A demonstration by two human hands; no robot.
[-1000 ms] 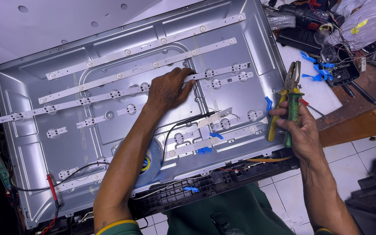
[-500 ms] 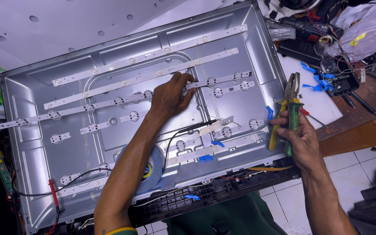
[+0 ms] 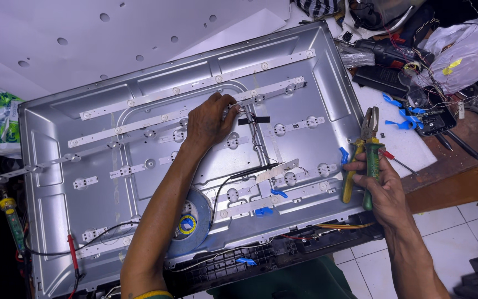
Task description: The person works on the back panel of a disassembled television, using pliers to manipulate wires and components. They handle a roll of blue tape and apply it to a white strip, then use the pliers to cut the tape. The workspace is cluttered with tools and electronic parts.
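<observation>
Two hands: left fingers (image 3: 225, 105) pinch LED strip (image 3: 195, 113); right fingers (image 3: 373, 166) grip pliers (image 3: 363, 149).

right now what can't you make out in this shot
Head view only:
- Left hand: its fingertips curl onto an LED strip; the hand's back hides the contact.
- Pliers: the right hand covers the lower handles; a thin red-tipped tool beside them is partly hidden.
- Tape roll: partly under the left forearm.
- Metal back panel: lower left corner cut off by the frame edge.

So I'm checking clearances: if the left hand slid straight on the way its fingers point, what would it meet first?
Probably the black tape patch on the metal back panel, just beyond the left hand; its fingertips already rest on an LED strip. Depth is uncertain.
</observation>
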